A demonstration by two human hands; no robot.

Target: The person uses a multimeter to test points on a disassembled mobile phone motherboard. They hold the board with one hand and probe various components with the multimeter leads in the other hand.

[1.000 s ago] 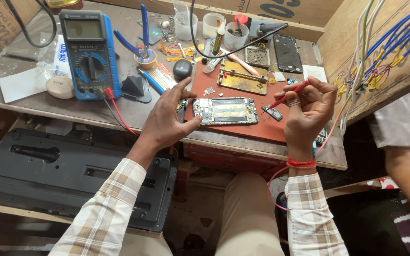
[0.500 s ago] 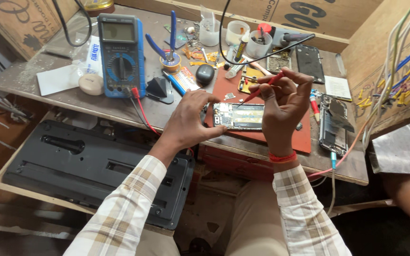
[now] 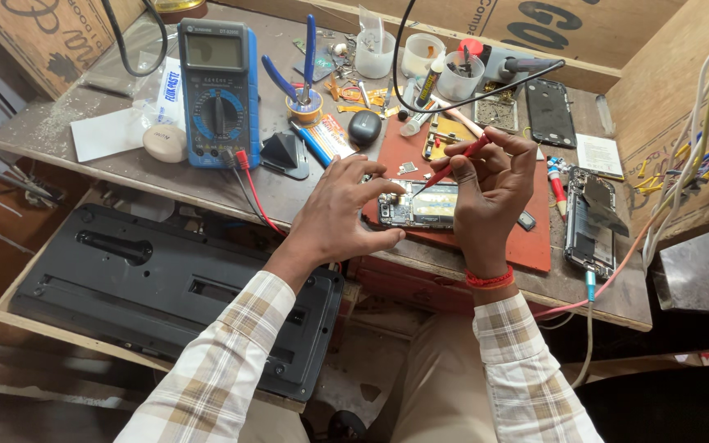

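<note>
So the opened phone (image 3: 420, 205) is lying flat on the red mat (image 3: 527, 246) near the front edge of the workbench (image 3: 125, 176), with its long axis running left to right across the person's body. The left hand (image 3: 342, 213) is coming in from the left end, fingers curled and spread over that end with the fingertips pressing on the phone's edge, basically pinning it down. The right hand (image 3: 490, 193) is sitting just right of the phone and slightly over its right end, fingers bunched together and pinching a thin red probe (image 3: 453, 166) like a pen. The probe is slanting down and to the left, so its tip is landing on the upper part of the exposed board, roughly mid-length. Both hands are touching or nearly touching the phone, one at each end, but the right one is the one doing the pointing. Around them: a blue multimeter (image 3: 217, 90) is lying well off to the left with red and black leads trailing toward the bench edge, blue pliers (image 3: 301, 70) behind it, a black phone back cover (image 3: 550, 111) further back, and a second opened phone (image 3: 588, 221) off to the right of the mat
</note>
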